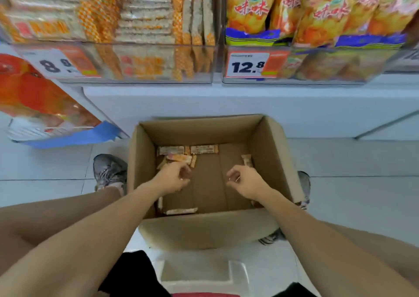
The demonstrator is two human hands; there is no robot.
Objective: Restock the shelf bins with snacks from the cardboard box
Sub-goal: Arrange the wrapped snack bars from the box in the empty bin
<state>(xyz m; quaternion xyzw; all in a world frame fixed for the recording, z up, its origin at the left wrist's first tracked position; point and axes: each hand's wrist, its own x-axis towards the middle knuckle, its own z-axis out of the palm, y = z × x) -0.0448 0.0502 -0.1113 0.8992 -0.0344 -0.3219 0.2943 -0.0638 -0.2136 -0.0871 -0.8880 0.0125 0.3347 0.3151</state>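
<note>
Cardboard box (205, 228): open on the floor between your feet, below the shelf; nearly emptied.

Snack packets (179, 152): a few small orange-and-white bars left on the box bottom, most in the far left corner, one (247, 159) by the right wall, one (181, 211) against the near wall.

Left hand (173, 177): down inside the box, fingers curled at the edge of the far-left cluster; whether they have closed on a packet you cannot tell from here.

Right hand (244, 181): inside the box, fingers loosely curled, holding nothing, just short of the lone packet by the right wall.

Left shelf bin (136, 79): clear-fronted, stocked with matching orange-and-white packets. Right shelf bin (317, 80): yellow and blue bags.

Step in hand, as judged: gathering the last packets. Next move calls for closing each hand on what lies nearest, then lifting clear of the box walls to the left bin.
</note>
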